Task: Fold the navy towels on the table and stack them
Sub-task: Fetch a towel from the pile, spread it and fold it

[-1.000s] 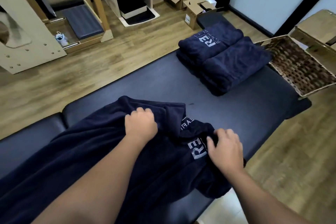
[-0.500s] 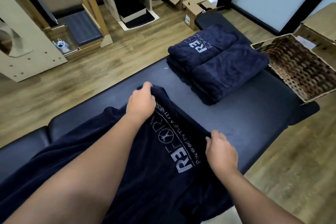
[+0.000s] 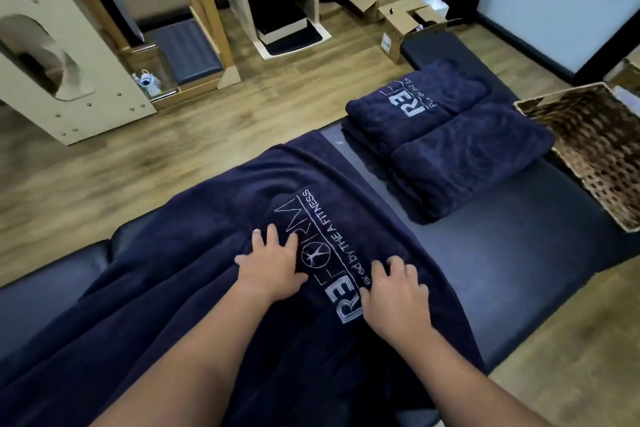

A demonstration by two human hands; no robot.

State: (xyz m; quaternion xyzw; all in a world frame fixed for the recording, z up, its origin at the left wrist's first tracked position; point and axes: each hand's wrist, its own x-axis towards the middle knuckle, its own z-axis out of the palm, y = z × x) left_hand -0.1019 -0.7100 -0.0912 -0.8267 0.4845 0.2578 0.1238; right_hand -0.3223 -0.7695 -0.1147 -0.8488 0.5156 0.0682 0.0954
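A large navy towel (image 3: 194, 288) with white lettering lies spread across the black padded table (image 3: 512, 260), its far edge hanging over the table's far side. My left hand (image 3: 272, 263) rests flat on it, fingers spread, just left of the lettering. My right hand (image 3: 398, 295) presses on the towel to the right of the lettering, fingers slightly bent. Two folded navy towels lie side by side at the table's far right: one with lettering (image 3: 415, 107) and a plain one (image 3: 467, 156).
A wicker basket (image 3: 595, 146) sits at the table's right end. Open cardboard boxes (image 3: 398, 14) stand on the wooden floor beyond the table. Wooden exercise equipment (image 3: 62, 73) stands at the far left.
The towel's end, gripped and bunched before, has been pulled out and laid flat toward the table's far edge. Both hands have let go and now lie on the towel beside the lettering.
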